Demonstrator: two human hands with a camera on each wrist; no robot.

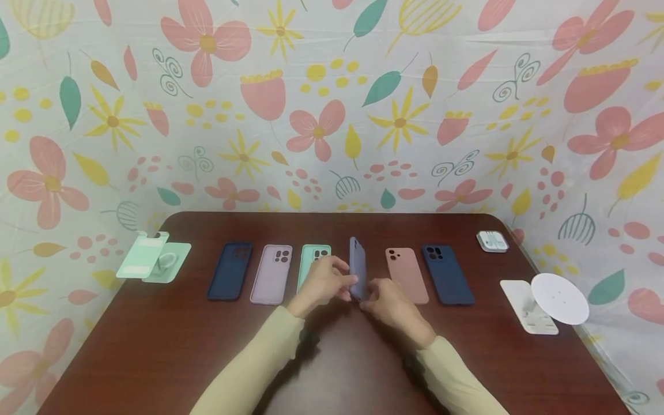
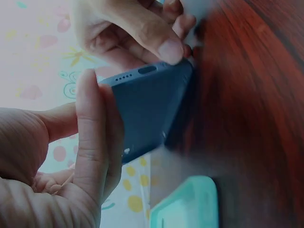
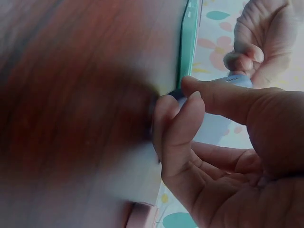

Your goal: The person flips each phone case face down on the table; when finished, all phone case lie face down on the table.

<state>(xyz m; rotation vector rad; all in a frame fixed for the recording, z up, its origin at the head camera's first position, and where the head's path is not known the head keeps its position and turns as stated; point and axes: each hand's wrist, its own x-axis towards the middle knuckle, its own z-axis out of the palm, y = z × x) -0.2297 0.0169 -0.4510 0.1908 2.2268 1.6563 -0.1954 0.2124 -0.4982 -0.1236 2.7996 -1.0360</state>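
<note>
A slate-blue phone case (image 1: 357, 262) stands on its long edge between the two hands, above the middle of the table. My left hand (image 1: 323, 279) pinches it from the left side. The right hand (image 1: 390, 302) grips its near lower corner between thumb and fingers. In the left wrist view the hollow inside of the case (image 2: 147, 107) faces the camera, with a port slot and small holes along one end. A mint green phone case (image 1: 308, 256) lies partly behind my left hand. Beside the right hand lies a pink phone case (image 1: 407, 274).
Left along the row lie a lilac phone case (image 1: 271, 275) and a navy case (image 1: 230, 271); another navy case (image 1: 448, 275) lies right. A mint stand (image 1: 155, 258) sits at the left edge. On the right are a white stand (image 1: 539, 311) and a small boxed earphone set (image 1: 492, 241).
</note>
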